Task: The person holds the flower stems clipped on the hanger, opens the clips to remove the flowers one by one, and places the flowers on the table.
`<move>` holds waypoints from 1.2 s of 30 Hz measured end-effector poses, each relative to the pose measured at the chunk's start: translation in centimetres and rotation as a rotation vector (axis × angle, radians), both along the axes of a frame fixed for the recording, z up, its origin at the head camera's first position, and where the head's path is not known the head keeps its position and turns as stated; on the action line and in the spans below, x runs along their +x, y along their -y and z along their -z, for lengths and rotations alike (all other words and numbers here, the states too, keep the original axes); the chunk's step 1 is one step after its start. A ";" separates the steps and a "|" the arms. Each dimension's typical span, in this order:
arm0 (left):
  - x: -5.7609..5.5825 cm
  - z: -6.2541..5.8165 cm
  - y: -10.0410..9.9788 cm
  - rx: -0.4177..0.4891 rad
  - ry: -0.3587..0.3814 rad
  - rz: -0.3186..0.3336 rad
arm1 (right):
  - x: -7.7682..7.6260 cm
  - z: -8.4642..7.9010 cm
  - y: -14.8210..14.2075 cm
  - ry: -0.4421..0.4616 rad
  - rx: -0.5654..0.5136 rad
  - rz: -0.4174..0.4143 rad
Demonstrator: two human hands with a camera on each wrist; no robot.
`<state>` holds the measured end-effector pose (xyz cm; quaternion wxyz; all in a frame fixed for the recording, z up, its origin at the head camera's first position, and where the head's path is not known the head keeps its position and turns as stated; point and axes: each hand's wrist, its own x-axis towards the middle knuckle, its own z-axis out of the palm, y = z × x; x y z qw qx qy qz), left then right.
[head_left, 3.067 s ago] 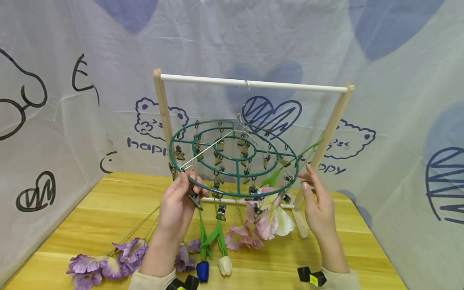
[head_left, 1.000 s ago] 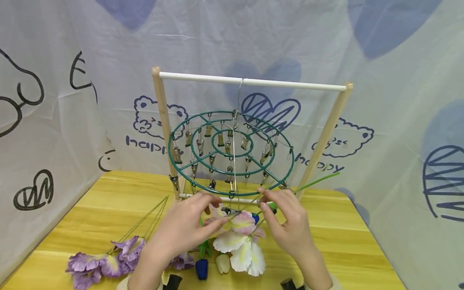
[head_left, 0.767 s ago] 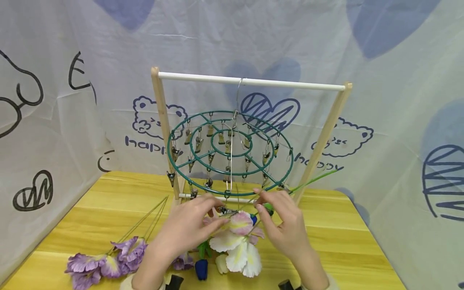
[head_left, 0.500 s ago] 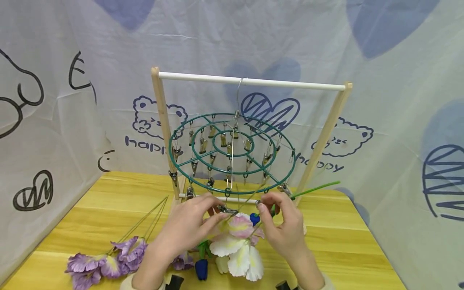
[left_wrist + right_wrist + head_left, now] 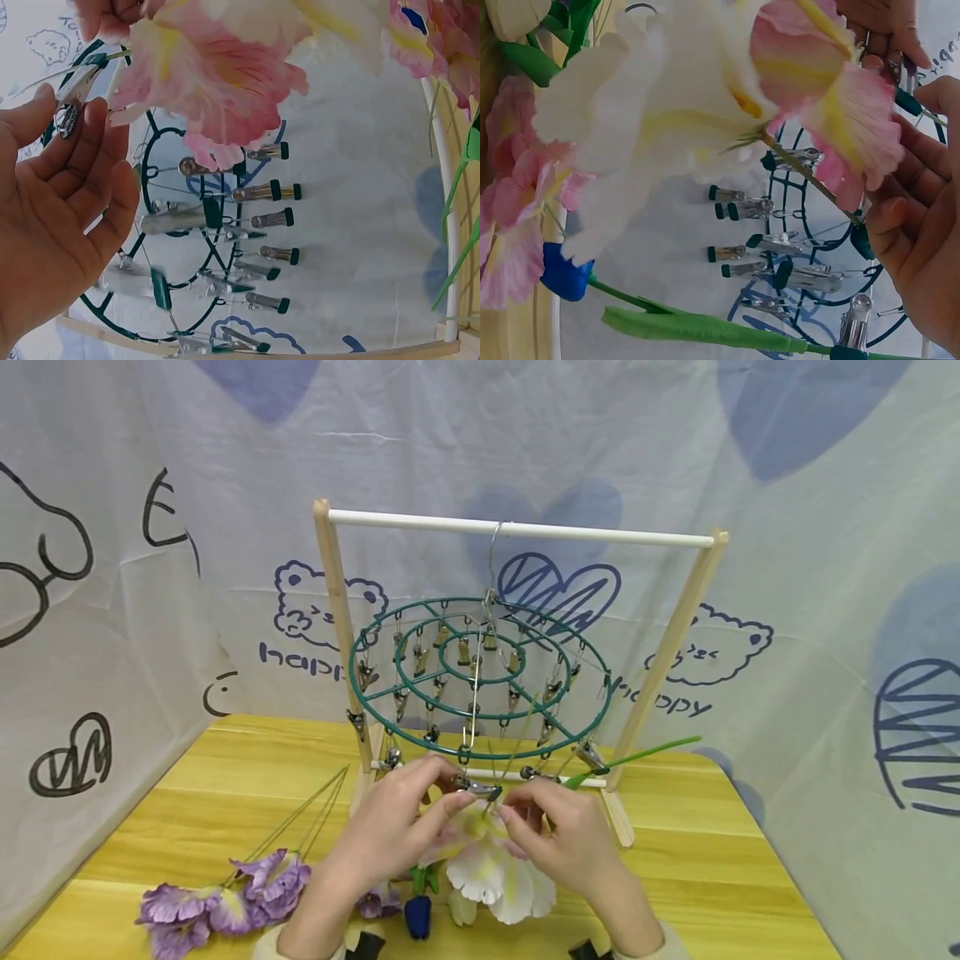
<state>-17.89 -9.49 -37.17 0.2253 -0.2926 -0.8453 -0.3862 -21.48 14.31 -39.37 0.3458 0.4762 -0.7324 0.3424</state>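
Observation:
In the head view my left hand (image 5: 386,822) pinches a metal clip (image 5: 477,788) with dark green tips. That clip hangs from the front of a round green clip hanger (image 5: 351,670). My right hand (image 5: 570,835) holds the thin stem of a pink-and-white artificial flower (image 5: 502,877) close beside the clip's tips. Its head hangs downward below my hands. In the left wrist view the clip (image 5: 79,86) sits between thumb and fingers. In the right wrist view the stem (image 5: 932,118) runs past the clip's tip (image 5: 908,101); whether it lies inside is unclear.
The hanger hooks onto a white rod (image 5: 600,533) of a wooden stand. At the right, another clip (image 5: 591,757) grips a green stem (image 5: 652,749). Purple flowers (image 5: 180,914), a blue tulip (image 5: 417,917) and a white tulip (image 5: 461,908) lie on the table, partly behind my left arm.
Earlier my left hand held the hanger's rim and my right hand was apart at the right. Both came to the front clip with the flower; lately my right hand moved left, closer to it.

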 end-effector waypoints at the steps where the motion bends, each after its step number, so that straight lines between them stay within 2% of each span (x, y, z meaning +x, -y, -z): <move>1: 0.0 0.0 0.0 0.009 -0.002 0.005 | 0.0 0.0 0.1 -0.002 -0.001 0.003; 9: 0.1 -0.1 -0.6 0.070 0.003 0.063 | 0.2 0.1 0.7 -0.043 0.007 0.034; 13: 0.0 0.0 -0.8 0.076 -0.011 0.058 | 0.2 0.1 0.8 -0.052 -0.001 0.037; 21: -0.1 0.3 -1.0 0.017 -0.012 0.018 | 0.4 0.1 0.7 0.041 -0.061 -0.029; 27: -0.3 0.5 -1.1 -0.013 -0.072 0.010 | 0.6 0.0 0.6 0.070 -0.071 -0.048; 36: -0.4 0.6 -1.2 0.023 -0.141 0.043 | 0.7 0.0 0.5 0.088 -0.083 -0.061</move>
